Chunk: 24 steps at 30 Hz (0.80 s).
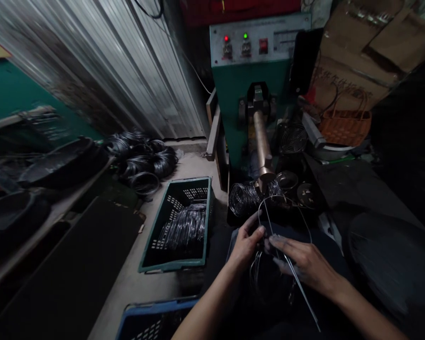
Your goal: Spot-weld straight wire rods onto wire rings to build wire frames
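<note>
My left hand (247, 242) and my right hand (302, 262) meet over my lap, both pinching a bundle of thin steel wire loops (271, 236). The wire arcs up in a loop toward the machine, and straight strands run down to the lower right under my right hand. Just ahead, a coil of wound wire (246, 197) sits at the end of the brass-coloured spindle (262, 141) of a green machine (233, 85).
A green plastic crate (159, 257) holding several shiny wire pieces stands on the floor at left. A blue crate (152, 321) shows at the bottom edge. Black wire coils (145, 160) lie by the corrugated wall. A small fan (293, 138) and an orange basket (345, 125) sit right of the machine.
</note>
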{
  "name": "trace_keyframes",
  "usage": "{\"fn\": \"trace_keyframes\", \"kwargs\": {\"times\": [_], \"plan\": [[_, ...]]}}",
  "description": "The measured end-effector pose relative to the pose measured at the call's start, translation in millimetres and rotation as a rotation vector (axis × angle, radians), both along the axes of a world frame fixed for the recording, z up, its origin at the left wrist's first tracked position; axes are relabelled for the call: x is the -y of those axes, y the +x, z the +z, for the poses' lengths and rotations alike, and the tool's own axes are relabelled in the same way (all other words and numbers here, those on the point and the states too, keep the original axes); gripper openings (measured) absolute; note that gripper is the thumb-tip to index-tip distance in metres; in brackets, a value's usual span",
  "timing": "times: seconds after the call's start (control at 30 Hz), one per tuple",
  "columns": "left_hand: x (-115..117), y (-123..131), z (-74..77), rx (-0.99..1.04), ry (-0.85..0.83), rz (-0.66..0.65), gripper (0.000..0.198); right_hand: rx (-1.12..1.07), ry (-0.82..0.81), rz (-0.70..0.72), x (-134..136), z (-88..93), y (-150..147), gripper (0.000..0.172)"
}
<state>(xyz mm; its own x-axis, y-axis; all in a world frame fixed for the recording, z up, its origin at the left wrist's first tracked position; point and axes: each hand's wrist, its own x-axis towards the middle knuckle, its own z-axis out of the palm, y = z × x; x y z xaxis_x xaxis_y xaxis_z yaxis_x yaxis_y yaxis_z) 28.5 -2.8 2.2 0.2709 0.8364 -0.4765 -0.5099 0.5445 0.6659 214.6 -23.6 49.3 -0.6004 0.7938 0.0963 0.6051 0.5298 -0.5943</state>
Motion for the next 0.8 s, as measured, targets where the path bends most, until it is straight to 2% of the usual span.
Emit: {"fn": "trace_keyframes", "kwargs": {"times": [0.27, 0.43, 0.6, 0.7, 0.8], "plan": [[-13.4, 5.3, 6.5, 0.055, -0.01, 0.053, 0.077, -0.019, -0.007, 0.032, -15.0, 6.4, 4.3, 0.048], [-17.0, 7.0, -2.2, 0.066, 0.016, 0.073, 0.074, -0.006, -0.072, 0.02, -22.9, 9.2, 4.8, 0.049], [-16.6, 7.5, -7.8, 0.054, 0.017, 0.059, 0.076, -0.028, -0.047, 0.032, -19.1, 4.0, 5.3, 0.051], [-36.2, 5.3, -11.1, 0.017, 0.01, 0.058, 0.078, 0.037, 0.054, 0.005, -27.2, -5.2, 7.6, 0.042], [-73.3, 2.7, -17.1, -0.005, 0.041, 0.087, 0.074, 0.199, 0.212, -0.051, -52.5, -11.3, 9.4, 0.021]]}}
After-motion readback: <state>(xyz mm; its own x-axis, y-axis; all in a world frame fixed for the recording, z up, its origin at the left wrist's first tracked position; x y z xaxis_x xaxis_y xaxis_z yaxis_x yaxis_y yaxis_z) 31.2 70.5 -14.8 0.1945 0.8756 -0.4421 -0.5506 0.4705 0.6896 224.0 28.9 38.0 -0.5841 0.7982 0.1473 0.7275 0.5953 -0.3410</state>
